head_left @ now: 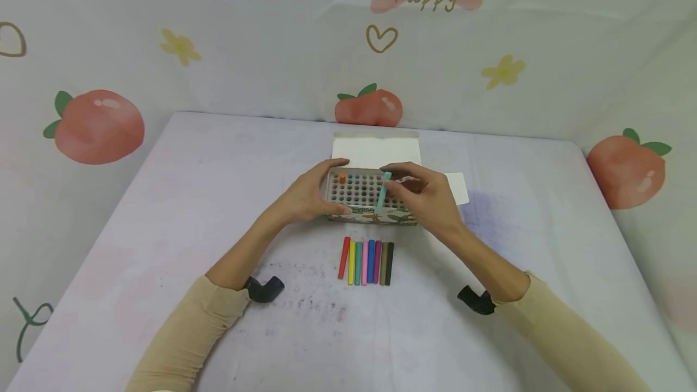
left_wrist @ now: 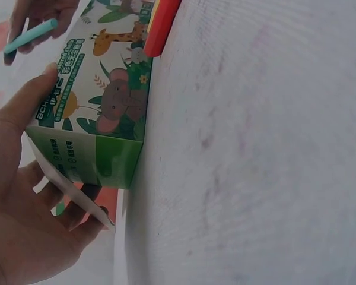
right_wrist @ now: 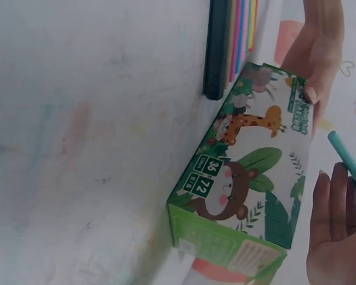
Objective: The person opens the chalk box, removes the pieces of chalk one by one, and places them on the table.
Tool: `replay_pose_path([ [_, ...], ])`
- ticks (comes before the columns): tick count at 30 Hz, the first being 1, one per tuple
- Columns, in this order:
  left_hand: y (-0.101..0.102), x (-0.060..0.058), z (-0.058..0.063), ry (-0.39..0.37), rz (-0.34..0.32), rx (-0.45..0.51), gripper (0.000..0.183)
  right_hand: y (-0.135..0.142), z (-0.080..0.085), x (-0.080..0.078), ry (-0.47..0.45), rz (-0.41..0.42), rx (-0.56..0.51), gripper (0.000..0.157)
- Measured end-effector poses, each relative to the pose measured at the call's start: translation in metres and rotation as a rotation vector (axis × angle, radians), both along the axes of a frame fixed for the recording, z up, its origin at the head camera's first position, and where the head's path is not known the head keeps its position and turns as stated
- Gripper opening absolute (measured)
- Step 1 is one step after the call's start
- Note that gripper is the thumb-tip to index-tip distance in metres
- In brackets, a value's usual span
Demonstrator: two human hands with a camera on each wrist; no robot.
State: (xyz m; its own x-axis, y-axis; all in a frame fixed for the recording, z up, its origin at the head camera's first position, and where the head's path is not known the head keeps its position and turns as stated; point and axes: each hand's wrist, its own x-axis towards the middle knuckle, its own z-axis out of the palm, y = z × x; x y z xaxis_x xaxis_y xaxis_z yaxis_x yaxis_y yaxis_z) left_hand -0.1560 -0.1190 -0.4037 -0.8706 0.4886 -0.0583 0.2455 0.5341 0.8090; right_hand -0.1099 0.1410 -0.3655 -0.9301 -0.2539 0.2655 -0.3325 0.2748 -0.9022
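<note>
A printed box of chalk [head_left: 392, 218] stands on the table with its lid raised at the back. Rows of round holes show in its top, and one orange chalk stick [head_left: 342, 178] pokes up from a hole near the back left. My left hand [head_left: 307, 195] grips the left end of the box, thumb along the front top edge [left_wrist: 25, 98] and fingers behind a side flap. Over the right part of the box, my right hand [head_left: 430, 195] pinches a turquoise chalk stick [head_left: 383, 191] between thumb and fingers, tilted above the holes.
In front of the box lies a row of several chalk sticks [head_left: 371, 262], from red at left to black at right. The white lid [head_left: 376, 150] leans behind, and a white side flap [head_left: 457, 188] sticks out right. Coloured smudges mark the tablecloth [head_left: 305, 319].
</note>
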Motion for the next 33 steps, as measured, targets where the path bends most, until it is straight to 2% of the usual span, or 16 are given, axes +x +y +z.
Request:
replay_pose_path([
  [4,0.001,0.000,0.000,-0.001,0.001,-0.002,0.100,0.007,0.002,0.007,-0.060,-0.003,-0.030,0.026],
  [9,0.002,-0.001,0.002,0.000,0.001,-0.004,0.101,0.015,-0.001,0.013,-0.082,-0.009,-0.026,0.027],
  [21,0.003,-0.002,0.001,-0.016,0.008,-0.011,0.103,0.031,-0.008,0.030,-0.151,-0.028,0.024,0.027],
  [33,0.000,0.000,0.000,-0.025,0.010,-0.004,0.104,0.038,-0.020,0.045,-0.217,-0.003,0.070,0.027],
])
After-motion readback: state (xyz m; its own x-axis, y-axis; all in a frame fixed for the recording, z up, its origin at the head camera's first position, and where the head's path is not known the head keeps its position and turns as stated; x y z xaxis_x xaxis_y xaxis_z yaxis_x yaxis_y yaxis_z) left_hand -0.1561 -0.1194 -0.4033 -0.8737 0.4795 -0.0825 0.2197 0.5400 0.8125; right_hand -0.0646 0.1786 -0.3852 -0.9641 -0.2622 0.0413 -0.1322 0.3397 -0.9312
